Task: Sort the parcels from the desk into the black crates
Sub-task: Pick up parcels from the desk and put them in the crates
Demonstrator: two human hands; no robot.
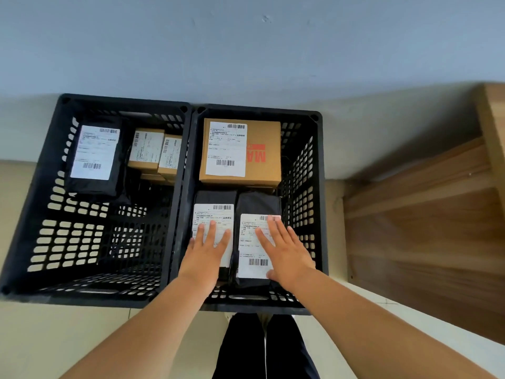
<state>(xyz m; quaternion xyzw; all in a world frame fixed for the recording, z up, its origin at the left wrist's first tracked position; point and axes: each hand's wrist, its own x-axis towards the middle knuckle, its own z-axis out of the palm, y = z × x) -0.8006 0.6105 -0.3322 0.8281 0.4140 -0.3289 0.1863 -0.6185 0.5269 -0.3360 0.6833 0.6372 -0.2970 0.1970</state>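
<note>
The head view looks down into two black crates set side by side on the floor. The left crate [35, 214], well to the left of both hands, holds a black bag [94, 157] with a white label and, just right of it, two small boxes [154, 151] touching each other. The right crate [317, 192] holds a big box [262, 151] at its far end, beyond the fingertips of both hands. Nearer lie two black parcels side by side. The left hand [205, 255] rests flat on the left parcel [216, 198], its grip open with fingers straight and a little spread, holding nothing. The right hand [287, 253] lies the same way on the right parcel [257, 203], fingers straight and spread over the label. Right of the right hand, outside the crate, stands a wooden counter [426, 228].
</note>
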